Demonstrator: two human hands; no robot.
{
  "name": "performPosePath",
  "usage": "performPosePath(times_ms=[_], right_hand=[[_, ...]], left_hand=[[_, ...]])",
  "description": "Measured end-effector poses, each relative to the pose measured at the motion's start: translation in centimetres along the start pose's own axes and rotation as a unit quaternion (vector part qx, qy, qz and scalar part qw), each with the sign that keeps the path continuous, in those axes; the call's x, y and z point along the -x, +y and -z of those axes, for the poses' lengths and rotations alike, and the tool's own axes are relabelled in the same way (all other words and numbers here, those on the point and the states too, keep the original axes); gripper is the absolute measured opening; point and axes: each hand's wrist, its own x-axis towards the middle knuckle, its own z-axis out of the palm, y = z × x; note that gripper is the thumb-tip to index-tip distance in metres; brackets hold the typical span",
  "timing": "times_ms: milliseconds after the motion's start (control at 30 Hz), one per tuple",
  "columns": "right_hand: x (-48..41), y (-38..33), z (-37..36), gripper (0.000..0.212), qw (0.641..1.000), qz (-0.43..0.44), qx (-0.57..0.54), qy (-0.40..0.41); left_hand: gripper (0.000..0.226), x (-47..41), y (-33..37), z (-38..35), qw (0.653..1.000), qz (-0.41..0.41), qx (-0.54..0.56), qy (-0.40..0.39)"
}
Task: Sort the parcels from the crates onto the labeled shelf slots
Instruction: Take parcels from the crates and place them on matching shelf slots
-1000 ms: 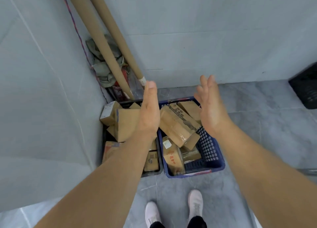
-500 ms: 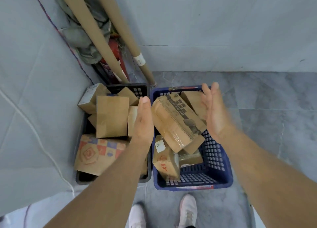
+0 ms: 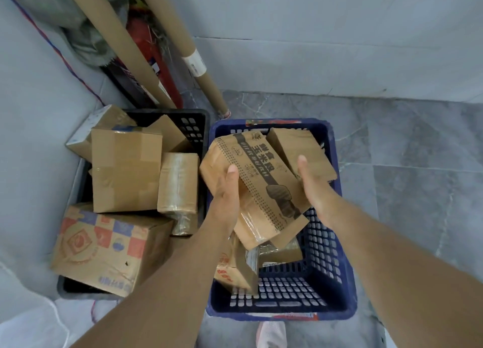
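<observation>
A long brown parcel with dark print (image 3: 261, 175) lies tilted on top of the pile in the blue crate (image 3: 337, 243). My left hand (image 3: 224, 193) holds its left side, thumb on the top face. My right hand (image 3: 311, 188) holds its right side, thumb up, fingers hidden behind the box. A plain parcel (image 3: 295, 149) leans behind it and a red-lettered parcel (image 3: 232, 266) stands below it. The black crate (image 3: 193, 120) to the left holds a plain box (image 3: 125, 172), a taped parcel (image 3: 177, 183) and a colourful box (image 3: 104, 248).
Both crates stand on a grey tiled floor in a wall corner. Two long cardboard tubes (image 3: 125, 41) lean into the corner over a red extinguisher (image 3: 146, 36) and a bundle of cloth. My shoe (image 3: 271, 334) shows just before the blue crate.
Both hands have dropped from open in the air above the crates down onto the long printed parcel, one at each side. The view has tilted further down and closer.
</observation>
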Motion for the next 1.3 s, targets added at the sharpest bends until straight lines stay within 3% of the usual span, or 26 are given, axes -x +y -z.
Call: performPosePath(times_ms=[100, 333, 433, 567, 833, 933, 1067, 1300], right_hand=[[-0.3, 0.0, -0.1, 0.058, 1.000, 0.015, 0.021, 0.002], [0.6, -0.8, -0.7, 0.078, 0.997, -0.025, 0.060, -0.029], [2.0, -1.3, -0.5, 0.076, 0.998, -0.018, 0.004, -0.065], [3.3, -2.2, 0.7, 0.083, 0.995, 0.015, -0.081, -0.053], [4.9, -3.6, -0.1, 0.073, 0.989, 0.003, -0.139, -0.050], [5.2, -4.3, -0.6, 0.066, 0.984, 0.026, -0.166, -0.050], [5.2, -4.1, -1.7, 0.068, 0.982, 0.060, -0.176, 0.009], [5.3, -4.5, -3.5, 0.064, 0.983, 0.062, -0.169, 0.032]], left_hand=[[0.053, -0.4, 0.2, -0.6, 1.000, 0.005, 0.028, 0.009], [0.065, -0.8, 0.3, 0.8, 0.995, 0.043, 0.075, 0.052], [0.063, -0.1, 1.2, 2.0, 0.992, 0.055, 0.087, 0.067], [0.071, 0.5, 2.2, 4.9, 0.986, 0.037, 0.129, 0.101], [0.089, 1.8, 4.4, 7.2, 0.996, 0.001, 0.084, 0.013], [0.081, 2.1, 4.5, 7.7, 0.996, -0.020, 0.088, 0.021], [0.086, 2.3, 4.5, 8.3, 0.996, -0.019, 0.084, 0.015], [0.052, 2.0, 2.9, 8.9, 0.997, -0.007, 0.077, 0.009]])
